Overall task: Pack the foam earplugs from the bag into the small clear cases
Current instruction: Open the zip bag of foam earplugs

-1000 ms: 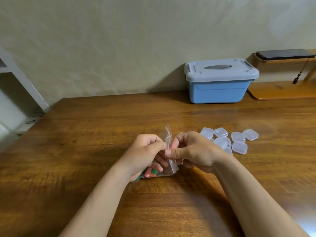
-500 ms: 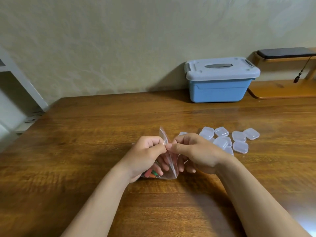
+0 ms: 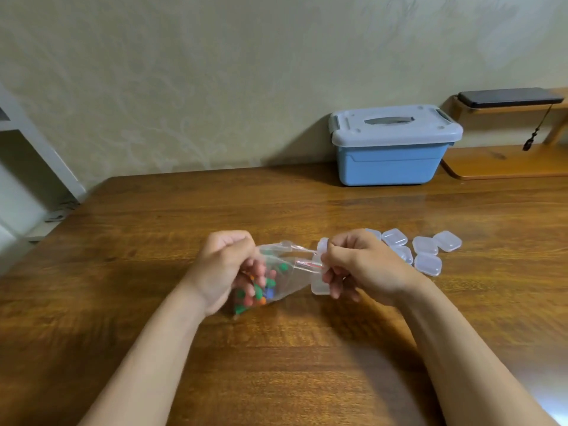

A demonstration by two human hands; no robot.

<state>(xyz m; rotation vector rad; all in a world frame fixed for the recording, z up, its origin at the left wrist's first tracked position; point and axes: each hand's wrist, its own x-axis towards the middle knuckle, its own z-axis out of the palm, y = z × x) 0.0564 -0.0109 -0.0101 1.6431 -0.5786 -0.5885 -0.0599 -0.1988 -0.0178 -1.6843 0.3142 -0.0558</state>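
Here: left hand (image 3: 221,269), right hand (image 3: 365,265) pinch bag (image 3: 287,273); cases (image 3: 425,245) beside, blue box (image 3: 390,161) behind.

cam: head-worn, wide, single view | faces: forward-down across table (image 3: 129,302) to wall (image 3: 215,72) | range: near

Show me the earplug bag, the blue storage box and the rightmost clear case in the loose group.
earplug bag (image 3: 290,272): head view, on its clear middle panel.
blue storage box (image 3: 388,164): head view, on its blue front wall.
rightmost clear case (image 3: 447,240): head view, on the centre of its lid.
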